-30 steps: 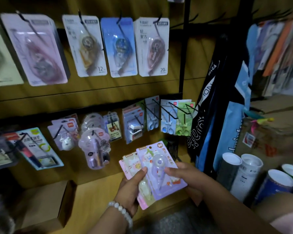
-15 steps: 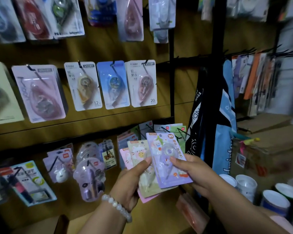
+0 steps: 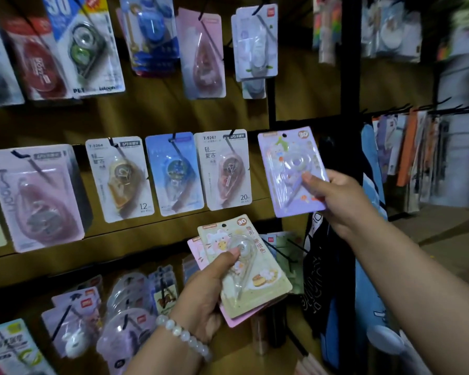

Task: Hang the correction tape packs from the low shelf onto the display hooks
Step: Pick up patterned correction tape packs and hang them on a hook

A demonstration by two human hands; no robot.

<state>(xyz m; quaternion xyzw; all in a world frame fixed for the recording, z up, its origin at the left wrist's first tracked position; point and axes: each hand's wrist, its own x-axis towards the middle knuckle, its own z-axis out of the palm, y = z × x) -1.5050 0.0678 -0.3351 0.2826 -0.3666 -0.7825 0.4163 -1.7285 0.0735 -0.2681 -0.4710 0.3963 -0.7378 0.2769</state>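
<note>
Right hand [image 3: 336, 196] pinches the purple correction tape pack [image 3: 291, 171] at its lower right edge, thumb across the blister. Pack upright, long axis vertical, hang hole [image 3: 284, 135] at top, level with the middle row, just right of the 20 m pack [image 3: 225, 169]. No free hook is discernible behind it; too dark there. Left hand [image 3: 206, 288] grips the cream pack [image 3: 244, 266] stacked over a pink pack [image 3: 198, 250], lower down. Right hand is nearer the row; likely next: thread the hole onto a hook.
</note>
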